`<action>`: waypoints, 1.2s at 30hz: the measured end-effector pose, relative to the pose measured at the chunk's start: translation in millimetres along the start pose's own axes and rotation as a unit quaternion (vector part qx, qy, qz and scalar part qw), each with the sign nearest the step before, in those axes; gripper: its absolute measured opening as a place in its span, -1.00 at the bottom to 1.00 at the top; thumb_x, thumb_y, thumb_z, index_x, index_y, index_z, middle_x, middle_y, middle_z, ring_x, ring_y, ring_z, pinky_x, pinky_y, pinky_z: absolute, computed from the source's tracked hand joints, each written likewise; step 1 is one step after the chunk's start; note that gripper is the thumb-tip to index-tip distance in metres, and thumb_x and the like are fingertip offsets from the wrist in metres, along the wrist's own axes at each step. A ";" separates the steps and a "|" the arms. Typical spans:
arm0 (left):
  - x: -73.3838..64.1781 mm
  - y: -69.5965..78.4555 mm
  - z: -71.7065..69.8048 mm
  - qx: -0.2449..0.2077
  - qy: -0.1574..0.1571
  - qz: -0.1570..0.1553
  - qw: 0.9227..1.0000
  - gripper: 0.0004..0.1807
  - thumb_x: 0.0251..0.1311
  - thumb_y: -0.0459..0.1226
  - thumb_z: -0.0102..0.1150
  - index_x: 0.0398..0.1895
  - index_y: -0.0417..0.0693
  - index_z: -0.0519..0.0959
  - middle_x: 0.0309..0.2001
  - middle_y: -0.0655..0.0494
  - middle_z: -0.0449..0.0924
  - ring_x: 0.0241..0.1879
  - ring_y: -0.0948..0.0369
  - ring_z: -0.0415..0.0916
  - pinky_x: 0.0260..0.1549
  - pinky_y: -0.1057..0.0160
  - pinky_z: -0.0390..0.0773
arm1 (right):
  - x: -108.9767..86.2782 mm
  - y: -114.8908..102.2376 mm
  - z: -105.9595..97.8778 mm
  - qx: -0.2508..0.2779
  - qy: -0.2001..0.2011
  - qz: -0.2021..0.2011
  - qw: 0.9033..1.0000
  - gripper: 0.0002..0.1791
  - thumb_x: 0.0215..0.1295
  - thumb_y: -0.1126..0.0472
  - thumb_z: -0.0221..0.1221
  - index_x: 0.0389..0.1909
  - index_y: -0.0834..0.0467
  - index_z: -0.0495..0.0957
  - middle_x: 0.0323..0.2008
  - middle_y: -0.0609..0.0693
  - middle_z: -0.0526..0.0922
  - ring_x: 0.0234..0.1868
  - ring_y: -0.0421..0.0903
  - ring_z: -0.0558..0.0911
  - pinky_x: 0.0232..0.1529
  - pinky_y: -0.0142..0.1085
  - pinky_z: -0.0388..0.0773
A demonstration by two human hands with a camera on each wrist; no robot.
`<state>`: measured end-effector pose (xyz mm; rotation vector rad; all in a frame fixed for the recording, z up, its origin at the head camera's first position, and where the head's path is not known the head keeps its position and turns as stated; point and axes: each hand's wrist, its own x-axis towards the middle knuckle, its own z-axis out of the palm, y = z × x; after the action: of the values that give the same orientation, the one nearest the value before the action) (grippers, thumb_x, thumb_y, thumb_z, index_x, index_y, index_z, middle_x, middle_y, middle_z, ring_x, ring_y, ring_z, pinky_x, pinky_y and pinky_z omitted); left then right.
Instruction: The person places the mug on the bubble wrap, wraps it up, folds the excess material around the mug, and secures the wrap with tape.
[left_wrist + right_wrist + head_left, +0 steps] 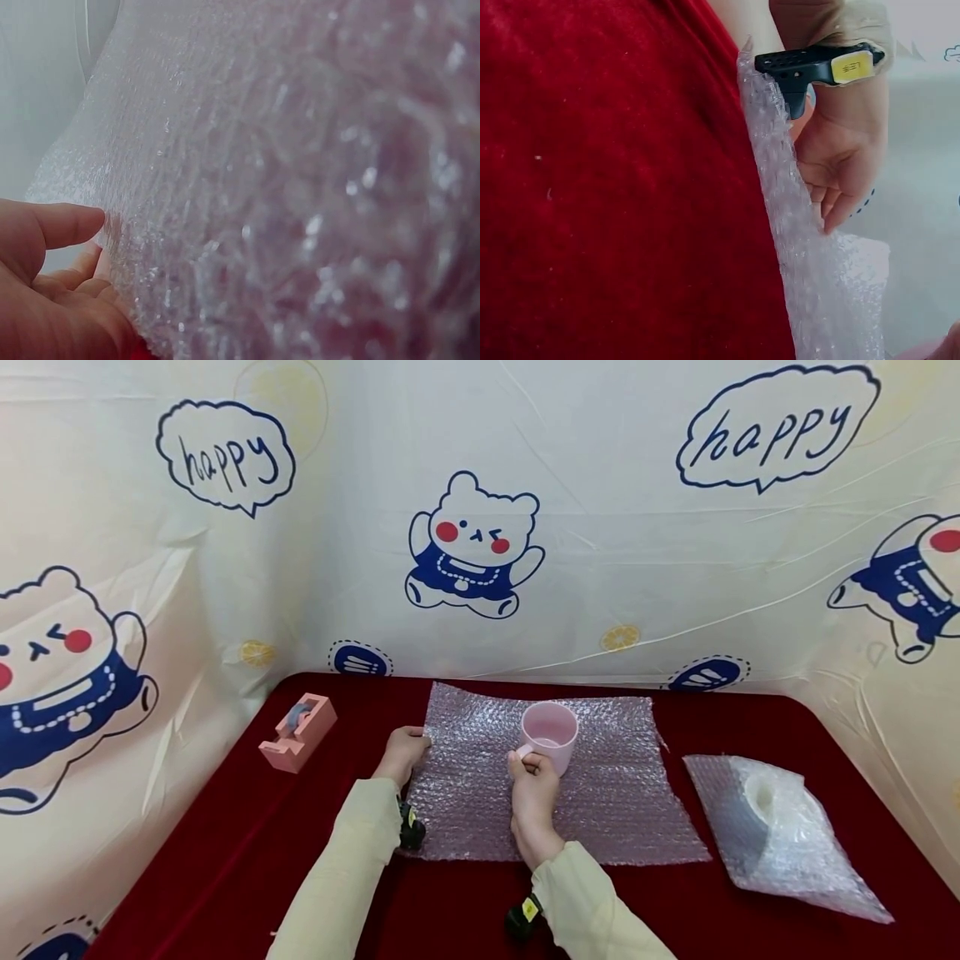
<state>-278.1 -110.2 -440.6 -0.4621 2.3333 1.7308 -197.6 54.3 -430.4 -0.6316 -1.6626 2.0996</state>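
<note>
A pink mug [551,727] is over the middle of a clear bubble wrap sheet [615,802], its mouth tipped toward the head camera. My right hand [536,793] grips the mug by its handle on the near left side. At the sheet's left edge, my left hand [403,753] pinches the film between thumb and fingers. The left wrist view shows the thumb of that hand [52,285] on the near face of the bubble wrap [247,187], with the other fingers partly hidden behind it. The edge looks lifted there.
A pink tape dispenser [300,733] with a roll of tape stands at the left on the red cloth-covered table [225,852]. To the right lies a bubble-wrapped bundle [787,835] with a white round opening. A printed curtain [600,568] hangs behind the table.
</note>
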 end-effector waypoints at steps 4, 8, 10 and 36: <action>-1.6 1.7 -1.6 0.002 -0.004 0.000 1.000 -0.55 0.33 -0.41 -0.15 0.27 -0.41 0.28 0.04 -0.25 0.44 -0.33 0.26 0.40 -0.39 0.41 0.40 | -0.6 1.5 0.9 0.001 -0.009 -0.002 1.000 -0.88 0.18 0.45 0.20 -0.41 0.38 0.43 -0.52 -0.09 0.36 -0.46 -0.23 0.34 -0.42 -0.50 0.31; -3.3 4.3 -3.3 0.006 -0.003 -0.003 1.000 -0.54 0.34 -0.40 -0.14 0.28 -0.39 0.28 0.06 -0.26 0.44 -0.32 0.24 0.40 -0.40 0.40 0.40 | -0.9 2.0 0.8 -0.006 -0.018 0.000 1.000 -0.87 0.21 0.40 0.19 -0.36 0.38 0.43 -0.52 -0.09 0.37 -0.46 -0.23 0.35 -0.42 -0.49 0.32; -3.4 5.1 -3.9 0.009 -0.002 -0.005 1.000 -0.54 0.34 -0.40 -0.15 0.29 -0.37 0.28 0.08 -0.26 0.43 -0.31 0.23 0.40 -0.38 0.38 0.41 | -1.3 2.1 0.5 -0.008 -0.022 0.002 1.000 -0.86 0.22 0.38 0.20 -0.34 0.38 0.44 -0.52 -0.09 0.38 -0.46 -0.25 0.37 -0.42 -0.48 0.33; -2.8 5.2 -10.2 0.019 -0.038 -0.013 0.999 -0.78 0.30 -0.40 -0.14 -0.13 -0.36 0.46 -0.52 0.15 0.32 -0.53 0.30 0.25 -0.49 0.37 0.33 | 0.5 4.7 -4.9 -0.018 -0.042 0.014 0.999 -0.81 0.24 0.33 0.20 -0.30 0.42 0.48 -0.51 -0.10 0.46 -0.45 -0.28 0.43 -0.38 -0.48 0.36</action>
<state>-277.1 -118.2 -432.0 -0.4103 2.2942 1.6591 -195.3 57.4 -435.9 -0.5874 -1.7510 2.1475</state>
